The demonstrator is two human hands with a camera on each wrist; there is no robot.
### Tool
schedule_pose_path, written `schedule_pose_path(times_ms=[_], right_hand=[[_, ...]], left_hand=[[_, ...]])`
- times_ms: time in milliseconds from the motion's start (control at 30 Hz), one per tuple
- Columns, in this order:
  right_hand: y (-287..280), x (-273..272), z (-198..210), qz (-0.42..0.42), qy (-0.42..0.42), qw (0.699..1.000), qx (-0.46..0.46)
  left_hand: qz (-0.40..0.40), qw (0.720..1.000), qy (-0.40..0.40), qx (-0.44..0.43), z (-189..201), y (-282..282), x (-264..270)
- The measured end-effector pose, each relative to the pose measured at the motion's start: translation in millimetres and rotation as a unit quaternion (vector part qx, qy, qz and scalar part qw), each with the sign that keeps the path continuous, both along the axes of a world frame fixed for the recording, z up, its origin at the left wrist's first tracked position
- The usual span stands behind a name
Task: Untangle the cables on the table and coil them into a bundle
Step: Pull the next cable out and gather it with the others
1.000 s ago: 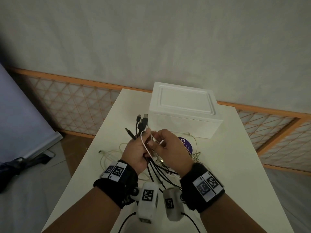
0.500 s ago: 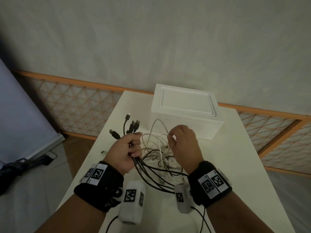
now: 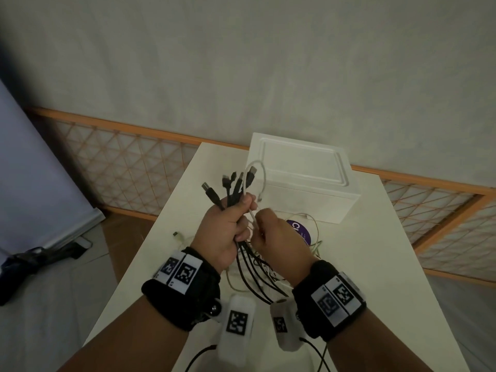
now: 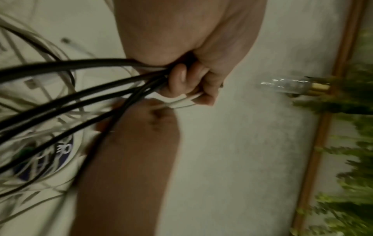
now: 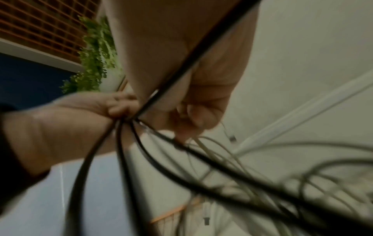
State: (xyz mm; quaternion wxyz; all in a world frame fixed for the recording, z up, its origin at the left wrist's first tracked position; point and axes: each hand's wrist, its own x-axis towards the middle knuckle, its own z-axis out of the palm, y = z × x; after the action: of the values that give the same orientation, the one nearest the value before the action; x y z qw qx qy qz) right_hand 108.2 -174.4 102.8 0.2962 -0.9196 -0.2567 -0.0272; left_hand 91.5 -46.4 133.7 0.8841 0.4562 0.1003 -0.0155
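My left hand (image 3: 228,226) is raised over the white table (image 3: 375,277) and grips several black cables (image 3: 257,275) in its fist, their plugs (image 3: 230,181) fanning out above it. A white cable (image 3: 261,178) loops up from the same fist and comes down to my right hand (image 3: 271,232), which pinches it right beside the left. The black cables (image 4: 66,99) trail from the curled left fingers (image 4: 181,83) down to a tangle of white cables (image 3: 314,237) on the table. In the right wrist view the right fingers (image 5: 193,118) curl around thin white cable.
A white lidded box (image 3: 300,178) stands at the far end of the table. A purple round disc (image 3: 300,229) lies under the loose cables. One white plug end (image 3: 177,234) lies near the table's left edge. An orange lattice fence (image 3: 128,167) runs behind.
The hands were apart half a second ago, the right pulling white cable near the box. Now they have risen and come together, with a white loop added above the left fist.
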Motion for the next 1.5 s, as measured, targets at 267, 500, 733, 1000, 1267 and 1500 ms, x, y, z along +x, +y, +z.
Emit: schedule_pose_path(times_ms=[267, 500, 733, 1000, 1267, 1500], right_hand=[[-40.3, 15.5, -38.0, -0.066, 0.152, 0.983, -0.077], [-23.4, 9.3, 35.5, -0.070, 0.124, 0.957, 0.252], [-22.2, 0.5, 76.6, -0.110, 0.014, 0.927, 0.359], [-39.9, -7.4, 93.0, -0.092, -0.079, 0.910, 0.397], [-39.0, -2.7, 36.9, -0.139, -0.038, 0.985, 0.092], [-50.7, -1.4, 34.8, -0.254, -0.003, 0.954, 0.161]], left_hand=[[0.057, 0.993, -0.074, -0.076, 15.9, 37.2, 8.9], [-0.065, 0.992, -0.077, -0.082, -51.3, 3.4, 4.7], [-0.159, 0.965, -0.022, 0.207, -87.5, -18.0, 0.7], [-0.235, 0.797, 0.076, 0.551, -136.5, 7.0, 15.6], [-0.040, 0.986, 0.129, -0.100, -82.3, 20.1, 12.6], [0.092, 0.966, 0.212, -0.116, -80.0, 38.7, -4.4]])
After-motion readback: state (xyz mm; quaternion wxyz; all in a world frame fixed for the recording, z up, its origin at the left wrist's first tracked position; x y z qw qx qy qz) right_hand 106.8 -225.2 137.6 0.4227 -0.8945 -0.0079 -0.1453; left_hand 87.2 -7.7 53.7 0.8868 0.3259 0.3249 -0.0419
